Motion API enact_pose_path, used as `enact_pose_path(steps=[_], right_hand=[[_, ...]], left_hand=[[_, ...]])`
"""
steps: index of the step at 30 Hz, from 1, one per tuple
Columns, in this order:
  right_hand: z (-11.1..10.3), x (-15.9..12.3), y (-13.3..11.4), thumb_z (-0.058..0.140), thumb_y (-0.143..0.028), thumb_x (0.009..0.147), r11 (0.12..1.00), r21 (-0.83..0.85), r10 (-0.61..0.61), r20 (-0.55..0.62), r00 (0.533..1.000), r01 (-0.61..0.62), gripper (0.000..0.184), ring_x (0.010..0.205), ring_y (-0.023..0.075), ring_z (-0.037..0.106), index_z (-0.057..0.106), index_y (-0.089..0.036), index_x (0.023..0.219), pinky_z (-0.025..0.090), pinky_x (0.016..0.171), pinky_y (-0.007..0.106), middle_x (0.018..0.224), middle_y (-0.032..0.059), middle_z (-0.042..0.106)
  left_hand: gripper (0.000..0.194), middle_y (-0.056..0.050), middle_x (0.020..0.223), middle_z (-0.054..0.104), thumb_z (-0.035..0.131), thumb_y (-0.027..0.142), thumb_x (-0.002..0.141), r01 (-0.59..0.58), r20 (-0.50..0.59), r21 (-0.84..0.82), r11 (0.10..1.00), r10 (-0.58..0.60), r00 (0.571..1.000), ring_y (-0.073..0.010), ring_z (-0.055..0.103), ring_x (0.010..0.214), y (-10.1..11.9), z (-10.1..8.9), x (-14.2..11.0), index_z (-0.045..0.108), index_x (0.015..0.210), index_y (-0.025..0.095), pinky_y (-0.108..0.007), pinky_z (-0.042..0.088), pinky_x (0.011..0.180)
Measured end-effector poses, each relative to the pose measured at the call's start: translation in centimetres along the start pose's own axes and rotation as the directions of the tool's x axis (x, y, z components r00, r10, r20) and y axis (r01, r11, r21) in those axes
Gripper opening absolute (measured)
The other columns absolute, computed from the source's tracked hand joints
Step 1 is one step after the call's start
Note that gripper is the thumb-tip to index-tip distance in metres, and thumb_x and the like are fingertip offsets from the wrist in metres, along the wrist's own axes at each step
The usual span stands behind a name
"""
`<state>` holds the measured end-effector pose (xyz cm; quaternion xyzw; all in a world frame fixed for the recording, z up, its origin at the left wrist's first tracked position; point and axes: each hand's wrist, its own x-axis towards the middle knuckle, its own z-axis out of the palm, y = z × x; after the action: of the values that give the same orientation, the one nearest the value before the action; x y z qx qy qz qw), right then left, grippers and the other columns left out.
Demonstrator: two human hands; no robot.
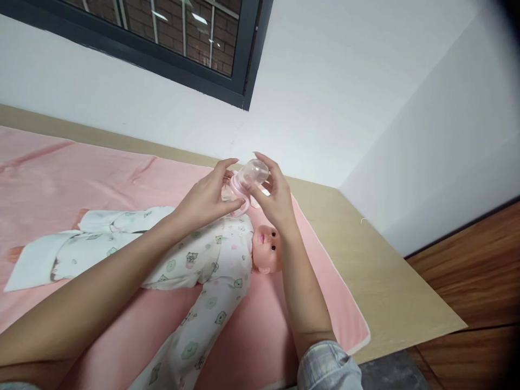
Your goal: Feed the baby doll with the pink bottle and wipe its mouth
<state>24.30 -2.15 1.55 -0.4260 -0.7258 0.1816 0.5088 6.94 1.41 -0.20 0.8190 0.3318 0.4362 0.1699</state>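
Note:
A baby doll (pixel 211 260) in a white printed sleepsuit lies on a pink blanket (pixel 52 168), head to the right. Above its chest both hands hold a pink pacifier (pixel 239 192) with a clear dome cap (pixel 255 173). My left hand (pixel 207 197) grips the pink base and ring. My right hand (pixel 276 197) pinches the clear cap with its fingertips.
The blanket covers a tan board (pixel 377 271) set against a white wall (pixel 325 81). A dark-framed window (pixel 182 38) is above. A white corner wall stands to the right, with wood flooring (pixel 479 281) beyond the board's edge.

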Motion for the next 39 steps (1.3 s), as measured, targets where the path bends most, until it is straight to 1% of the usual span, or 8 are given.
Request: enact_pose_path(steps=[3,10,18,26,31,34,36,39], right_hand=[[0.3,-0.1,0.0,0.060,-0.052,0.086,1.000,0.019,0.023,0.034,0.999,-0.024,0.074,0.135,0.0250,0.042,0.024,-0.038,0.149,0.044,0.110,0.046,0.149,0.0039,0.037],[0.9,-0.3,0.4,0.064,-0.056,0.081,0.999,0.017,0.033,0.109,0.993,-0.035,0.098,0.130,0.0259,0.047,-0.002,-0.041,0.152,0.051,0.101,0.045,0.151,0.0063,0.033],[0.9,-0.5,0.1,0.064,-0.043,0.085,0.996,0.046,0.071,0.069,0.995,-0.074,0.087,0.127,0.0246,0.049,0.007,-0.039,0.151,0.052,0.099,0.045,0.142,0.0076,0.042],[1.4,-0.3,0.5,0.069,-0.048,0.079,0.997,0.066,0.037,-0.012,0.999,-0.036,0.088,0.117,0.0247,0.056,0.017,-0.034,0.148,0.053,0.095,0.048,0.131,0.0084,0.050],[0.6,0.1,1.3,0.071,-0.047,0.077,0.998,0.062,-0.007,-0.082,0.997,0.012,0.088,0.117,0.0243,0.057,0.020,-0.033,0.147,0.054,0.094,0.045,0.129,0.0081,0.051],[-1.6,0.5,2.8,0.072,-0.045,0.076,1.000,-0.010,-0.028,-0.194,0.981,0.026,0.089,0.115,0.0239,0.057,0.020,-0.031,0.147,0.053,0.096,0.045,0.134,0.0098,0.048],[-3.8,0.8,4.5,0.072,-0.043,0.076,0.995,-0.100,-0.025,-0.275,0.961,-0.003,0.089,0.113,0.0237,0.058,0.020,-0.029,0.147,0.051,0.098,0.046,0.135,0.0112,0.048],[-7.1,0.6,7.6,0.068,-0.043,0.077,0.968,-0.232,-0.001,-0.374,0.928,-0.093,0.088,0.114,0.0239,0.057,0.019,-0.026,0.148,0.049,0.099,0.048,0.133,0.0127,0.050]], left_hand=[[0.076,-0.010,0.122,0.059,0.066,0.038,0.075,-0.003,-0.017,-0.012,1.000,0.003,1.000,-0.0312,0.059,0.113,0.2,0.0,0.0,0.033,0.143,0.024,-0.044,0.049,0.092],[0.074,-0.010,0.123,0.059,0.065,0.035,0.074,-0.060,-0.046,0.003,0.998,0.060,0.997,-0.0302,0.059,0.113,0.1,0.2,0.0,0.034,0.140,0.022,-0.042,0.049,0.091],[0.073,-0.009,0.125,0.059,0.065,0.034,0.076,-0.043,-0.049,0.036,0.998,0.045,0.998,-0.0299,0.059,0.113,0.3,0.3,-0.2,0.034,0.141,0.024,-0.041,0.050,0.089],[0.074,-0.011,0.123,0.060,0.065,0.032,0.077,-0.058,-0.056,0.146,0.988,0.067,0.996,-0.0301,0.060,0.110,0.4,0.5,-0.2,0.033,0.143,0.019,-0.039,0.051,0.086],[0.079,-0.014,0.135,0.054,0.064,0.045,0.084,-0.086,-0.013,0.156,0.984,0.089,0.996,-0.0313,0.056,0.119,0.6,0.3,-0.5,0.027,0.148,0.018,-0.041,0.050,0.092],[0.066,-0.010,0.138,0.054,0.061,0.049,0.089,-0.111,0.061,0.171,0.979,0.101,0.993,-0.0305,0.056,0.119,1.7,-1.0,-0.9,0.036,0.145,0.022,-0.040,0.049,0.094],[0.051,-0.004,0.132,0.059,0.057,0.046,0.093,-0.181,0.190,0.132,0.975,0.155,0.970,-0.0274,0.060,0.114,3.0,-2.4,-1.5,0.046,0.138,0.027,-0.037,0.050,0.093],[0.036,0.003,0.119,0.066,0.054,0.040,0.093,-0.370,0.438,-0.017,0.929,0.340,0.832,-0.0214,0.065,0.101,5.6,-4.5,-3.4,0.057,0.128,0.034,-0.029,0.052,0.086]])
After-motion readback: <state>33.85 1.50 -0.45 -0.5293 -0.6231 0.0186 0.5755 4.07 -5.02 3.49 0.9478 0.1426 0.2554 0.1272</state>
